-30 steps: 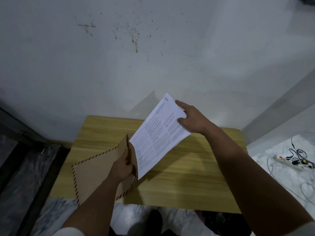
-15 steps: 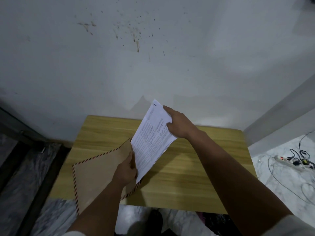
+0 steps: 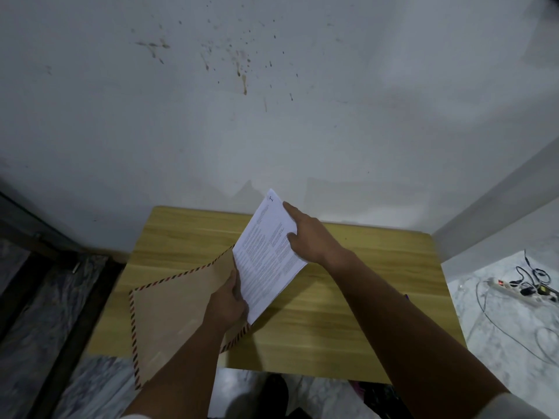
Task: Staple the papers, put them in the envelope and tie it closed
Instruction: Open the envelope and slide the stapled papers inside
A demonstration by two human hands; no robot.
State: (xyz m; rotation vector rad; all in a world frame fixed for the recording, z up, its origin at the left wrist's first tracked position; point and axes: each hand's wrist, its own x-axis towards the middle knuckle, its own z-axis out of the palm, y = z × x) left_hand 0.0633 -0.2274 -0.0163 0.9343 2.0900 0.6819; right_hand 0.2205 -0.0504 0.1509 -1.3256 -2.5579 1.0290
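A brown envelope (image 3: pixel 175 316) with red and black striped edges is held above the near left part of the wooden table (image 3: pixel 348 313). My left hand (image 3: pixel 228 303) grips its open mouth. A stack of white printed papers (image 3: pixel 269 255) slants from the upper right down into that mouth, its lower corner just inside. My right hand (image 3: pixel 308 237) grips the papers' upper right edge, thumb on the printed face. No stapler or string shows.
A stained white wall (image 3: pixel 272 101) rises right behind the table. A dark frame (image 3: pixel 39 267) runs along the left. On the marble floor at the right lie a power strip (image 3: pixel 520 290) and tangled cables.
My right hand has moved left and down, turning the papers steeper and sliding their lower end further into the envelope mouth. My left hand has kept the envelope nearly in place.
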